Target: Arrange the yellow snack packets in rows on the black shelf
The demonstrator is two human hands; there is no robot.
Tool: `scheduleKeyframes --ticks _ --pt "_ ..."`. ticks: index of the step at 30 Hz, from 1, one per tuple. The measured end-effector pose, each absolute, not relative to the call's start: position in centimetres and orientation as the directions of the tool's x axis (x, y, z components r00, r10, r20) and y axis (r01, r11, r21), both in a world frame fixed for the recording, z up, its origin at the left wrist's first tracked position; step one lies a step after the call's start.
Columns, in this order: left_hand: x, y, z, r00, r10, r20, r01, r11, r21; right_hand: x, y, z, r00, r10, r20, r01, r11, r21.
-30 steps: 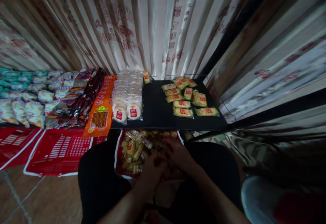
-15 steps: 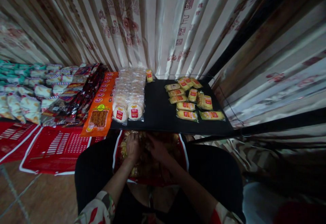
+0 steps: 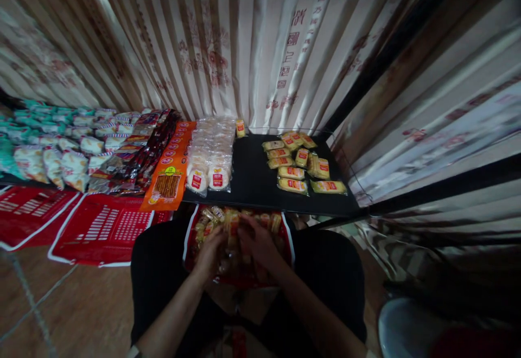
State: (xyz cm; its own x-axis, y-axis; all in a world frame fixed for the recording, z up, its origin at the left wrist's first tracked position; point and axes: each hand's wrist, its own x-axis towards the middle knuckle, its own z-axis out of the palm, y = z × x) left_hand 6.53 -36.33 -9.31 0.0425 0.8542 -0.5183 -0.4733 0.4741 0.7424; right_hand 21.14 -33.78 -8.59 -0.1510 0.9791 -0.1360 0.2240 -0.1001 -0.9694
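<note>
- Both hands are down in the red bag point(image 3: 287, 238) that rests in the person's lap, just near of the black table point(image 3: 252, 184).
- Left hand point(image 3: 209, 252): fingers curled in among the small yellow packets point(image 3: 211, 219) at the left of the bag; whether it actually has hold of any cannot be told in this dim light.
- Right hand point(image 3: 256, 241): curled over the middle of the pile, touching the packets; its hold is likewise unclear.
- A bunch of packets point(image 3: 232, 225) stands up between the two hands, and appears to be pressed from both sides.
- On the table's far right lies a group of yellow snack packs point(image 3: 301, 162), some in a rough column, others loose beside it.
- To their left stands a row of clear round-cake packs point(image 3: 209, 157), then an orange pack point(image 3: 166, 176), then dark wrappers point(image 3: 142, 152) further left.
- Judgement: the step in hand is gathering a handful out of the bag.
- Judgement: the next move calls for a firm two-sided squeeze on the bunch, lifted clear of the table's near edge, since loose slippery packets are likely to spill.
</note>
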Motion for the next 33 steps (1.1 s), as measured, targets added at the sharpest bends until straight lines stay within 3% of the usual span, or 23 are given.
scheduleKeyframes --ticks 5,16,19,24,29,33 --pt "7.9 -36.1 -6.0 0.090 0.868 -0.488 -0.629 0.429 0.648 22.0 -34.5 -6.2 -0.246 0.955 -0.167 0.152 -0.132 -0.980" --pt "10.6 -35.1 -3.6 0.077 0.888 -0.453 -0.556 0.415 0.720 24.2 -34.1 -4.7 -0.213 0.964 -0.162 0.073 -0.149 -0.986" --pt "10.8 -34.4 -4.1 0.021 0.913 -0.408 -0.443 0.374 0.815 24.6 -33.6 -4.5 -0.187 0.972 -0.144 0.066 -0.134 -0.989" --pt "11.5 -32.4 -5.4 -0.164 0.929 -0.333 -0.110 0.318 0.942 25.3 -32.2 -3.9 -0.137 0.985 -0.104 0.100 -0.091 -0.991" --pt "13.0 -30.2 -4.0 -0.332 0.938 -0.096 0.179 0.162 0.970 25.9 -28.5 -2.6 -0.040 0.999 -0.036 0.295 -0.022 -0.955" --pt "14.9 -27.4 -2.9 -0.360 0.932 0.047 0.215 0.034 0.976 25.9 -23.4 -1.5 0.036 0.998 0.048 0.425 0.029 -0.905"
